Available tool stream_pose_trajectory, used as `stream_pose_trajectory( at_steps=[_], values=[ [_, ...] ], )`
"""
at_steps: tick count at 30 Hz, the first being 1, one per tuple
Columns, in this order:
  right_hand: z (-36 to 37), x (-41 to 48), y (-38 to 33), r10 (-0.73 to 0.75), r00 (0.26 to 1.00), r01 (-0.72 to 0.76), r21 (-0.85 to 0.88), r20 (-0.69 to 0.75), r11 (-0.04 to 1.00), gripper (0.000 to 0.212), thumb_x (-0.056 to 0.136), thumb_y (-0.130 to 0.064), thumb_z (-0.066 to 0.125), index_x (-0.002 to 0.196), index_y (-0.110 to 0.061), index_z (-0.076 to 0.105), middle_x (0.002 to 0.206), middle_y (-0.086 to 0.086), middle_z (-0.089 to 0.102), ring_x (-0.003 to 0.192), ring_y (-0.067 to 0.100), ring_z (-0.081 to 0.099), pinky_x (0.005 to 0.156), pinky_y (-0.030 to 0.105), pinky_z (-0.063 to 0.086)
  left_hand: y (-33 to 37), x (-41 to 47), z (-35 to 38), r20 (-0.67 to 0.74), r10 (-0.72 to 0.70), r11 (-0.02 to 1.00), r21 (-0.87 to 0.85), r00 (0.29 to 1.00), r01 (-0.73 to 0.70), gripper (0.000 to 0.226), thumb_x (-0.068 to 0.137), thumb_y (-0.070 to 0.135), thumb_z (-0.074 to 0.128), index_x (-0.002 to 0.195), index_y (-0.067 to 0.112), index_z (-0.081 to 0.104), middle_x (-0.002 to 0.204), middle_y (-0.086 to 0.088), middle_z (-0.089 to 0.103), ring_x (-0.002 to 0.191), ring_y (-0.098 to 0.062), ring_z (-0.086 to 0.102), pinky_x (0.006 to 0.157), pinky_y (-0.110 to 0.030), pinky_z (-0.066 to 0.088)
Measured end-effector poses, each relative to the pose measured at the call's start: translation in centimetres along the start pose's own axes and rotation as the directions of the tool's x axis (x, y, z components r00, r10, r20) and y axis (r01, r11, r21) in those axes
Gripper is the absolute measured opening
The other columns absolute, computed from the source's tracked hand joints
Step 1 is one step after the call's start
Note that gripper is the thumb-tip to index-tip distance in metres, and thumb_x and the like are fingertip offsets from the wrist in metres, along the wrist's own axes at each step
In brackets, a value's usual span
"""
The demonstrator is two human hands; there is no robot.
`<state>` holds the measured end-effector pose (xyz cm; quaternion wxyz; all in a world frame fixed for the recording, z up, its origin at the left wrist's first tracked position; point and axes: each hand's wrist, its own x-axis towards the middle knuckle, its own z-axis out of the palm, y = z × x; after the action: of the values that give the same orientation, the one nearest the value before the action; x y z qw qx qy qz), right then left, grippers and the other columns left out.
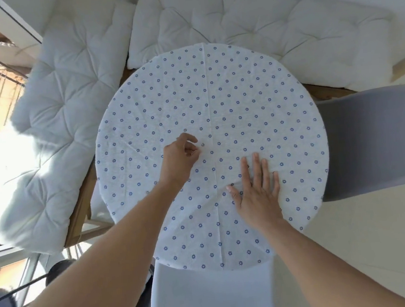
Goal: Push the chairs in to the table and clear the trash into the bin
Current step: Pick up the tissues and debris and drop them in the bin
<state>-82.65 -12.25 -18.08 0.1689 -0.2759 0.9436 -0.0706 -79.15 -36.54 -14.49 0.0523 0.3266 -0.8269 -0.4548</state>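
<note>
Chairs (pixel 371 138) flank round patterned-cloth table (pixel 206 91); right hand (pixel 257 195) flat, left hand (pixel 180 160) pinching.

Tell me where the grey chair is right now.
The grey chair is on the right of the head view, its seat tucked against the round table's right edge, just below the cushioned bench.
</note>
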Motion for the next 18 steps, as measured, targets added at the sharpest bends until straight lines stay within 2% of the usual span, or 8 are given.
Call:
stream_pose_trajectory(
  at_steps=[5,8,12,15,18],
  values=[
    [0.1,-1.2,-2.9,0.063,0.998,-0.063,-0.034,-0.011,0.997,0.075,0.107,-0.050,0.040,0.168,-0.013,0.014,0.176,0.016,-0.002,0.163,0.035,0.002,0.127,0.063,0.015,-2.4,-6.5,-4.4,-0.059,-0.098,0.991,-0.100,0.993,0.092,0.020,0.091,0.008,0.076,0.107,0.019,0.069,0.087,0.005,0.077,0.082,-0.015,0.074,0.078,-0.034,0.064],
    [0.7,-3.0,-6.7,-0.038,0.999,0.038,-0.032,0.006,0.999,0.072,0.105,-0.045,0.044,0.165,-0.011,0.025,0.176,0.015,0.008,0.163,0.034,0.007,0.127,0.060,0.020,-5.2,-10.9,-7.6,-0.118,-0.146,0.984,-0.118,0.982,0.132,0.021,0.090,0.009,0.078,0.106,0.020,0.070,0.087,0.008,0.077,0.084,-0.008,0.074,0.082,-0.031,0.064],
    [2.5,-5.9,-13.3,-0.176,0.984,0.176,-0.013,0.037,0.984,0.072,0.103,-0.044,0.050,0.163,-0.010,0.031,0.175,0.015,0.016,0.162,0.034,0.013,0.127,0.058,0.025,-10.6,-16.7,-11.8,-0.172,-0.250,0.964,-0.135,0.953,0.229,0.021,0.089,0.016,0.081,0.106,0.025,0.071,0.088,0.013,0.078,0.085,-0.002,0.074,0.081,-0.026,0.063],
    [4.4,-7.5,-18.0,-0.259,0.964,0.260,-0.007,0.054,0.966,0.072,0.101,-0.045,0.052,0.163,-0.014,0.031,0.175,0.012,0.015,0.162,0.032,0.014,0.125,0.057,0.028,-15.0,-20.9,-14.3,-0.223,-0.303,0.951,-0.128,0.927,0.280,0.020,0.090,0.018,0.081,0.106,0.025,0.071,0.091,0.015,0.077,0.086,-0.001,0.072,0.081,-0.022,0.061],
    [6.4,-8.3,-21.8,-0.337,0.939,0.339,-0.029,0.061,0.940,0.073,0.102,-0.047,0.049,0.165,-0.016,0.026,0.176,0.010,0.011,0.162,0.031,0.011,0.127,0.056,0.024,-19.5,-24.7,-16.2,-0.274,-0.337,0.942,-0.098,0.901,0.322,0.016,0.091,0.017,0.079,0.102,0.025,0.071,0.093,0.015,0.075,0.086,-0.003,0.071,0.079,-0.022,0.059]
  ],
)
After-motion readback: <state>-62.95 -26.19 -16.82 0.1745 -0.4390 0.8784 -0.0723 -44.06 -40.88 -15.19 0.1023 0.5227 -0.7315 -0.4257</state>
